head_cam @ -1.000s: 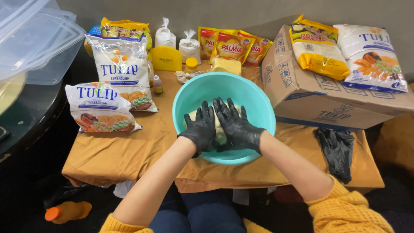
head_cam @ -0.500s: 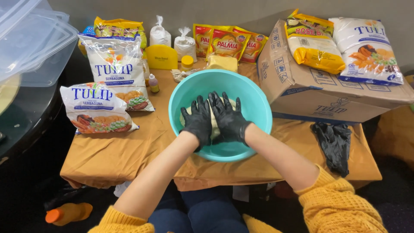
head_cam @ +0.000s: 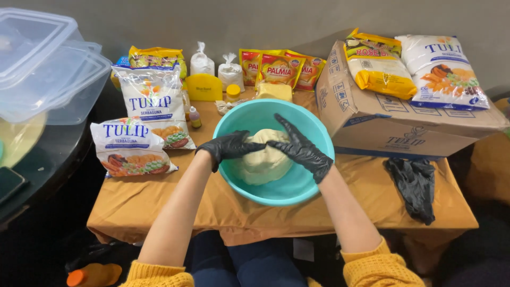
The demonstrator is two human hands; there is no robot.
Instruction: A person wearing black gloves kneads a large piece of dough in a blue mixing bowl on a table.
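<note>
Dough (head_cam: 261, 159) sits in a teal bowl (head_cam: 297, 194) on a low table draped in mustard cloth (head_cam: 159, 196), against a grey wall. It is 1 pale, smooth, rounded lump. The left hand (head_cam: 229, 146) in a black glove grips its upper left, fingers curled over it; the right hand (head_cam: 300, 149) lies on top with fingers spread wide. 2 flour bags (head_cam: 141, 125), a cardboard box (head_cam: 382, 125) and clear tubs (head_cam: 48, 66) stand around. The lump's underside and the fingertips between the hands are hidden.
</note>
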